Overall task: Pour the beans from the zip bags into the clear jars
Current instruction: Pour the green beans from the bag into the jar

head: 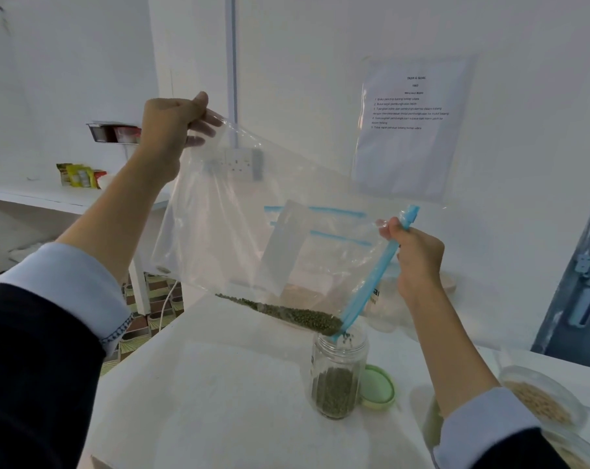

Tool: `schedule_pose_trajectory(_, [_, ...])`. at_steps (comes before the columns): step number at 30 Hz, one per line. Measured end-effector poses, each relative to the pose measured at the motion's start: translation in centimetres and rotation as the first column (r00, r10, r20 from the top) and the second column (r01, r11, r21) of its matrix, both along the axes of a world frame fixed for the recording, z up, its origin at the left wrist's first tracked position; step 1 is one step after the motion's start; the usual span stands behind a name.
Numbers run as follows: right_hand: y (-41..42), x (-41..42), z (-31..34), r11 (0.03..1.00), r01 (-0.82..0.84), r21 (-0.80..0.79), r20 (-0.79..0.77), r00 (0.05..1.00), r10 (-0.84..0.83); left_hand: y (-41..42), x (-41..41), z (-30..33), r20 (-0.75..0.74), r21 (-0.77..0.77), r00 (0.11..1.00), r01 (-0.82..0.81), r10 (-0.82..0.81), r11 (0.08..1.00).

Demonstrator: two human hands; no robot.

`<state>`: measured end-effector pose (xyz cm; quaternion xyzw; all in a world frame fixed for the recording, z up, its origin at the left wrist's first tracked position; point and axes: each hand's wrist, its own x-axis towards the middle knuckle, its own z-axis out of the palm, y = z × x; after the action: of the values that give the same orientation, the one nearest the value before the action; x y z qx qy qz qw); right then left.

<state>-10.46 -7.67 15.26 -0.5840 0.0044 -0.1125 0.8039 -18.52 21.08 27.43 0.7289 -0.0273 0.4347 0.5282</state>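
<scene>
Sleeves, dark over pale cuffs, fill the near corners and are cut off by the frame. On the white counter [219,401] stands a clear jar [339,374], roughly half full of green beans [334,394], with a green lid [378,387] lying just to its right. At the near right edge, round clear containers [540,397] of pale grains are partly cut off.

Above the jar hangs a large clear zip bag [253,204], tilted so its low corner sits at the jar's mouth; a line of beans lies along the bag's bottom crease towards that corner. The right hand [418,258] has its fingers curled round the blue zip strip [371,282]. The left hand [175,126], higher and further left, pinches the bag's far corner.

Through the plastic, more bags with blue strips show dimly on the far counter. On the wall, a printed sheet [412,126] is too blurred to read, a socket [239,162] is veiled by the bag, and coloured packets [80,176] sit far left.
</scene>
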Motion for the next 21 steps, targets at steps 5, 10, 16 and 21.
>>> schedule_pose_trajectory(5, [-0.11,0.17,0.15,1.000,-0.004,-0.025,-0.001,1.000,0.004,0.06,-0.01,0.15,-0.003,0.008,1.000,0.002,-0.002,1.000])
schedule_pose_trajectory(10, [-0.14,0.07,0.12,1.000,0.004,-0.024,-0.010,1.000,-0.004,-0.02,0.05,0.15,-0.016,0.015,1.000,0.003,-0.003,1.000])
schedule_pose_trajectory(16, [-0.41,0.20,-0.25,1.000,0.015,-0.018,-0.008,1.000,-0.015,-0.56,0.01,0.23,-0.016,0.045,1.000,-0.004,0.004,0.999])
schedule_pose_trajectory(21, [-0.55,0.25,-0.46,1.000,0.014,-0.028,0.000,1.000,-0.014,-0.54,0.11,0.13,-0.020,0.033,1.000,0.008,-0.008,0.999])
